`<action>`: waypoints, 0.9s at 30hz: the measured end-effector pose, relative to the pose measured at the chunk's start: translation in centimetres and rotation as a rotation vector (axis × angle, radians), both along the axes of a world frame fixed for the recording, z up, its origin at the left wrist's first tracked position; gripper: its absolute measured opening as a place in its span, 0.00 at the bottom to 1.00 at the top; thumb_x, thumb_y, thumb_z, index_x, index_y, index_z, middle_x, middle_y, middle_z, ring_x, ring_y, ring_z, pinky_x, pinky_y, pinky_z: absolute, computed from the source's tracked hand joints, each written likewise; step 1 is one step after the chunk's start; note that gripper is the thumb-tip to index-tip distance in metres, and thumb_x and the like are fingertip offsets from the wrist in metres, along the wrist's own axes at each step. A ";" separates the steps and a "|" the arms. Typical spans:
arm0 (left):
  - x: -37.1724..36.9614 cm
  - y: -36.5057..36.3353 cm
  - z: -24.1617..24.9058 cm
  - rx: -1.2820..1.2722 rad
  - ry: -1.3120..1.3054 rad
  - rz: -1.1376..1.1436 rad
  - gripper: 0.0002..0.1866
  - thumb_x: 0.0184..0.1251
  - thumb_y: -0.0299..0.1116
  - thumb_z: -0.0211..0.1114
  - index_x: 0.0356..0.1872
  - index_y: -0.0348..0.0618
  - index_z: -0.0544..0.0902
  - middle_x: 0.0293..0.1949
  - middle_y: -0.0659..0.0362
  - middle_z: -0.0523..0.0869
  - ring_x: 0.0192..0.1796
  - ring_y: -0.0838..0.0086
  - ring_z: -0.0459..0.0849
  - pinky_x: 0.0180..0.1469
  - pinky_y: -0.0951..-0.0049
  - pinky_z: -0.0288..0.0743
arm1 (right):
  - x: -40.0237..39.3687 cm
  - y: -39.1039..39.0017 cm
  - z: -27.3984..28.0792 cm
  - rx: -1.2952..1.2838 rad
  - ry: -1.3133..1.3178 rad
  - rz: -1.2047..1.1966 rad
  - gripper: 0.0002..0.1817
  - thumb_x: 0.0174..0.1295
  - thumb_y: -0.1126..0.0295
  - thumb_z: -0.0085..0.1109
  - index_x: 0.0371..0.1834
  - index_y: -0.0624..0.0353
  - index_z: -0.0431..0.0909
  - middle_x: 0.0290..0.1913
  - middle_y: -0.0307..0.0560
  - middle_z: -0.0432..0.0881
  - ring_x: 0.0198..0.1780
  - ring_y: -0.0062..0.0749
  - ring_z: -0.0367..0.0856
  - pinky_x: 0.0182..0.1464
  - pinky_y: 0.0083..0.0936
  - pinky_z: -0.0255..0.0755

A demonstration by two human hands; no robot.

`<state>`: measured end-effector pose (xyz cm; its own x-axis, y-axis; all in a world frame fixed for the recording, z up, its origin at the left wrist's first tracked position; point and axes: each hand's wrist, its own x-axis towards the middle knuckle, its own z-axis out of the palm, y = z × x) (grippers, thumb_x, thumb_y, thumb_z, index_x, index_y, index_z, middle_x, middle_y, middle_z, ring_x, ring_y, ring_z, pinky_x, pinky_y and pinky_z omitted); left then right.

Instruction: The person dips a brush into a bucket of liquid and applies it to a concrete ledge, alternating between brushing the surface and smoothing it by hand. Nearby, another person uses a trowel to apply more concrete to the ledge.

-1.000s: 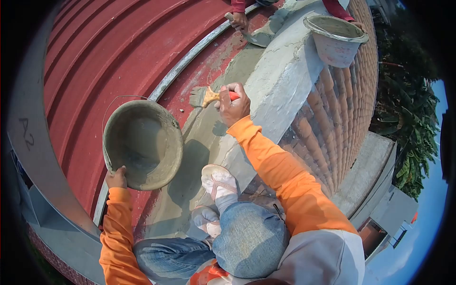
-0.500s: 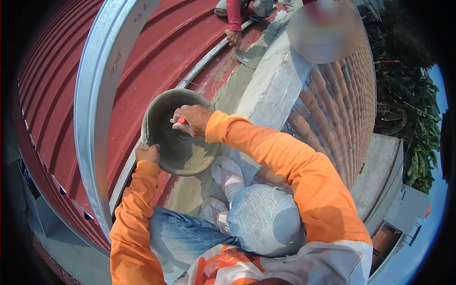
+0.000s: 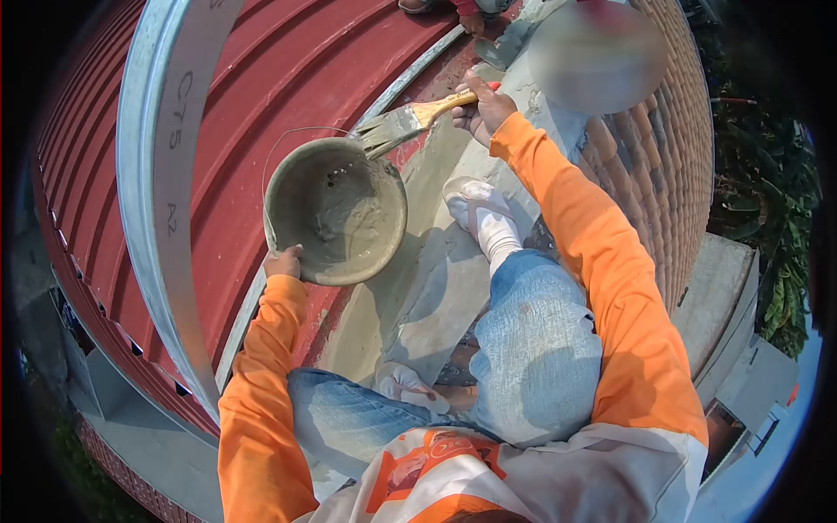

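My left hand (image 3: 284, 261) grips the lower left rim of a round bucket (image 3: 397, 235), whose inside is coated with wet grey slurry (image 3: 340, 213). A thin wire handle arcs over the bucket's upper left side. My right hand (image 3: 485, 109) is closed around the wooden handle of a wide paintbrush (image 3: 432, 109), right of the bucket. The brush's wet, grey bristles (image 3: 384, 131) are at the bucket's upper right rim. Beneath the bucket's right side runs a strip of grey cement (image 3: 427, 187) beside the red metal roof (image 3: 253, 113).
A curved metal channel (image 3: 170, 174) rises at the left. Clay roof tiles (image 3: 649, 183) slope off at the right, beyond a cement ledge (image 3: 436, 288). Another person's hand (image 3: 472, 23) holds a trowel (image 3: 491, 55) at the top. My sandalled foot (image 3: 478, 205) stands on the ledge.
My right hand has lifted the brush out of the bucket, up and to the right. The bucket's inside is now more visible. My right foot is farther forward, and the other person's hand has moved up.
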<state>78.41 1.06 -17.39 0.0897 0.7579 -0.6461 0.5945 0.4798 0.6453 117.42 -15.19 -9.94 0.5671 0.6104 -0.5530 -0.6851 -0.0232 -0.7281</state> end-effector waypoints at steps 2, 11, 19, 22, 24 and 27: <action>-0.5 1.0 -1.6 -0.031 -0.110 0.060 0.13 0.46 0.24 0.63 0.36 0.31 0.77 0.29 0.55 0.81 0.30 0.70 0.80 0.36 0.73 0.75 | 3.3 -1.2 -2.9 0.005 0.136 -0.125 0.19 0.59 0.53 0.55 0.35 0.60 0.69 0.27 0.46 0.76 0.21 0.28 0.76 0.21 0.25 0.75; -1.1 2.1 -3.2 -0.009 0.012 0.181 0.17 0.48 0.20 0.60 0.42 0.32 0.75 0.36 0.55 0.80 0.34 0.68 0.80 0.37 0.72 0.76 | 10.4 -3.5 -18.9 -0.405 0.050 0.372 0.22 0.56 0.52 0.58 0.34 0.63 0.70 0.27 0.44 0.76 0.20 0.24 0.76 0.22 0.21 0.76; -6.3 -1.2 -6.8 -0.105 0.248 0.389 0.17 0.47 0.22 0.61 0.42 0.30 0.75 0.36 0.53 0.80 0.33 0.65 0.81 0.38 0.70 0.77 | 11.6 -0.2 -25.6 -0.719 -0.237 1.000 0.22 0.54 0.52 0.60 0.33 0.64 0.75 0.25 0.49 0.80 0.20 0.29 0.78 0.27 0.25 0.75; -6.5 -2.8 -6.4 -0.128 0.231 0.498 0.13 0.51 0.22 0.59 0.39 0.31 0.73 0.34 0.53 0.79 0.33 0.62 0.81 0.38 0.66 0.79 | 17.8 0.0 -25.0 -0.846 -0.665 0.992 0.18 0.54 0.51 0.59 0.30 0.57 0.77 0.27 0.47 0.81 0.25 0.34 0.80 0.32 0.30 0.72; -6.7 -3.2 -6.5 -0.134 0.170 0.557 0.10 0.53 0.23 0.58 0.37 0.32 0.72 0.34 0.53 0.79 0.33 0.61 0.80 0.38 0.64 0.80 | 19.8 0.7 -24.4 -0.933 -0.808 0.951 0.16 0.54 0.53 0.59 0.31 0.55 0.76 0.30 0.50 0.80 0.33 0.38 0.79 0.37 0.33 0.70; -7.2 -3.8 -6.3 -0.178 0.133 0.583 0.11 0.55 0.22 0.56 0.40 0.32 0.71 0.35 0.53 0.78 0.36 0.61 0.80 0.42 0.61 0.80 | 18.9 1.8 -24.0 -0.888 -1.010 0.983 0.15 0.54 0.55 0.59 0.34 0.55 0.76 0.35 0.51 0.80 0.38 0.41 0.77 0.40 0.35 0.69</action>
